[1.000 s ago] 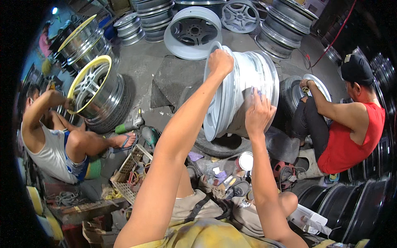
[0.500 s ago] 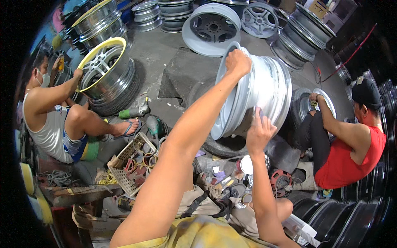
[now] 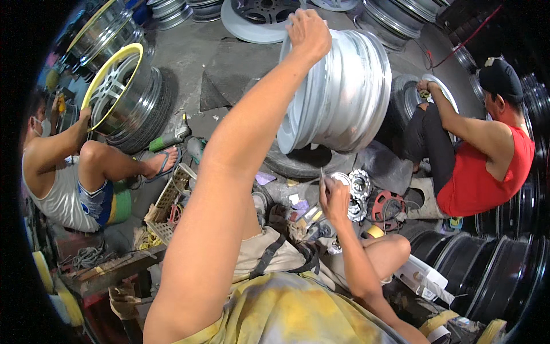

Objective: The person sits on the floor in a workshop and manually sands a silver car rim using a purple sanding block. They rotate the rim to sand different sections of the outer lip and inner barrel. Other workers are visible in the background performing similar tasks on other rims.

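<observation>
R hand (image 3: 336, 198): had come off the wheel barrel since ½ s earlier & dropped toward the lap; thumb & fingers pinched a thin, flat-looking, greyish piece (image 3: 323, 175), tip pointing up.
L hand (image 3: 309, 37): stayed at the upper lip, fingers bent over it & bunched tog.
Silver wheel (image 3: 352, 89): in front of the person, tilted on its side, over the tyre; barrel a broad metal drum w/ stepped ridges, cloudy grey-white finish, bright glare approx. mid-drum.
Tyre (image 3: 295, 164): dull black rubber ring, flat on the floor, under the wheel.
By R hand: round tin (image 3: 342, 179) w/ pale top; shiny scalloped metal rings (image 3: 360, 189) just beside it.
L side: lattice plastic crate (image 3: 156, 215), beige; green-&-grey power tool (image 3: 170, 137); co-worker in white top (image 3: 60, 192) at a yellow-lipped wheel (image 3: 114, 86).
R side: co-worker in red top (image 3: 487, 172), hands at another rim.
Hidden/cut: wheel's spoked face mostly behind L forearm; crate partly covered by same arm; grey wheel (image 3: 243, 28) cropped at top; pinched piece too small to ID; L fingertips' far side couldn't be seen.
</observation>
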Tool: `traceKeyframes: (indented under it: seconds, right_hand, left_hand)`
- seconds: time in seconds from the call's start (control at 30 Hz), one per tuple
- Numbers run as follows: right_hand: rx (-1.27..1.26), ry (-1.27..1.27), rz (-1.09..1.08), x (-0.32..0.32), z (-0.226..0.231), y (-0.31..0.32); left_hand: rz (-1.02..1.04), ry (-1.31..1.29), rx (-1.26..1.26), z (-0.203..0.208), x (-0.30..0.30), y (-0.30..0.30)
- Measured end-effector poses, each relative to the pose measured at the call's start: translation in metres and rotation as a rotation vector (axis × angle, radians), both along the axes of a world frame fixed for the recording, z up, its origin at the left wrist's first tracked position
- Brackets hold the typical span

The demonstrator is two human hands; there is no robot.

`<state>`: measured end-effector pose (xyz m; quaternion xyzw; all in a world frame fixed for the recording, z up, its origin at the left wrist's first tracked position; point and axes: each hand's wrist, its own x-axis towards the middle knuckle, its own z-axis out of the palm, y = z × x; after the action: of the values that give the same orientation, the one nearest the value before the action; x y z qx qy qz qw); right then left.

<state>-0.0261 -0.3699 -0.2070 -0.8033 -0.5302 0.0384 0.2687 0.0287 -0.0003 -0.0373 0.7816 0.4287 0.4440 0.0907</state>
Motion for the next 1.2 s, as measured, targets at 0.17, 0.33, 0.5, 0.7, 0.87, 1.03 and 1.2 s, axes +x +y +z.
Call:
traceKeyframes:
  seconds: [0.17, 0.33, 0.5, 0.7, 0.87, 1.03, 1.2]
  right_hand:
    - [-0.407, 0.363, 0.081, -0.037, -0.078, -0.072]
    - [-0.561, 0.376, 0.254, -0.033, -0.136, -0.073]
    - [-0.631, 0.463, 0.149, -0.03, -0.153, -0.076]
    - [-0.842, 0.351, 0.124, -0.033, -0.162, -0.073]
    - [-0.793, 0.329, -0.035, -0.027, -0.166, -0.074]
    - [-0.792, 0.319, -0.216, -0.018, -0.164, -0.073]
    - [-0.823, 0.371, -0.194, -0.022, -0.17, -0.074]
  left_hand:
    - [-0.285, 0.525, 0.498, 0.005, -0.019, -0.013]
    - [-0.414, 0.877, 0.498, 0.001, -0.034, -0.068]
    - [-0.412, 0.872, 0.771, -0.029, -0.068, -0.096]
    - [-0.567, 0.886, 0.804, -0.045, -0.098, -0.122]
    - [-0.364, 0.894, 0.685, -0.028, -0.078, -0.119]
    - [-0.413, 1.009, 0.654, -0.043, -0.097, -0.155]
    - [-1.042, 0.902, -0.132, -0.037, -0.126, -0.197]
